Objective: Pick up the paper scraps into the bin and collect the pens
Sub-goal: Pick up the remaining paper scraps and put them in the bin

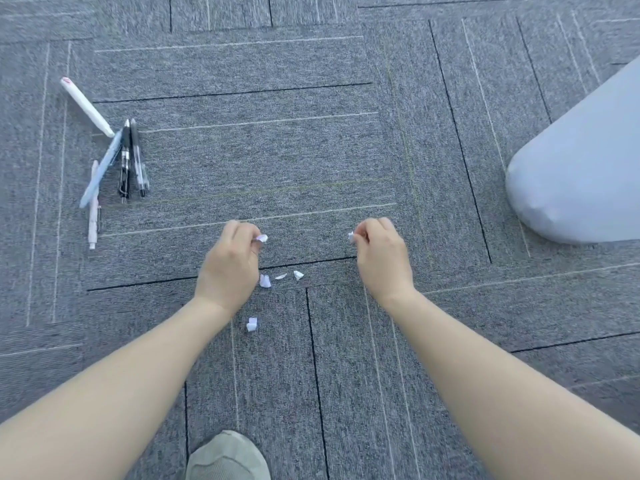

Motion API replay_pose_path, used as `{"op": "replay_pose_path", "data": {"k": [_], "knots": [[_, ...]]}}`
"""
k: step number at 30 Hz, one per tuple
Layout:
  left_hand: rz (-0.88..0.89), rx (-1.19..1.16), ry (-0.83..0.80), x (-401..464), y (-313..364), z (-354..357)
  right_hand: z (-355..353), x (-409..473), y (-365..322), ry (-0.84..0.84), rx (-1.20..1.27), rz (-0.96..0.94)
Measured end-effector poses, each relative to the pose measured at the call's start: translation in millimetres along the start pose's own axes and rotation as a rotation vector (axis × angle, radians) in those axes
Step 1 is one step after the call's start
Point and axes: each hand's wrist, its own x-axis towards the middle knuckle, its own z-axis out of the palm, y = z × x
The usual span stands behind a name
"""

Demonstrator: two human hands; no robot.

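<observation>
Both hands hover over grey carpet. My left hand (231, 261) pinches a small white paper scrap (262, 238) at its fingertips. My right hand (381, 256) pinches another white scrap (351, 237). Between the hands, three scraps lie on the floor: one (265, 281) beside my left wrist, a thin sliver (281, 276) and a small piece (298, 275). Nearer to me rests one more scrap (252, 324). Several pens lie bunched at the left: a white marker (86, 106), a light blue pen (101, 169), two black pens (125, 161) and a white pen (93, 206).
A pale grey-blue rounded object (581, 168), possibly the bin, stands at the right edge. The toe of a greenish shoe (227, 457) shows at the bottom centre. Carpet tiles with dark and light lines cover the floor all around.
</observation>
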Motion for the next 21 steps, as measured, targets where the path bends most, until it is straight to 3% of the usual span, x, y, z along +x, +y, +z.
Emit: {"op": "replay_pose_path", "data": {"k": [5,13,18,21], "knots": [[-0.185,0.175,-0.156,10.5,-5.9,-1.6,2.6,10.5,-0.6,-0.105,-0.109,0.045],[-0.048,0.238,-0.199,24.9,-12.6,3.9,3.0,21.3,-2.0,-0.146,-0.193,0.0],[-0.088,0.055,-0.129,9.9,-21.4,-2.9,-3.0,18.2,5.9,-0.073,0.308,0.21],[-0.058,0.023,-0.101,-7.2,-23.1,-3.8,-5.9,9.1,14.7,-0.023,0.365,0.251]]}}
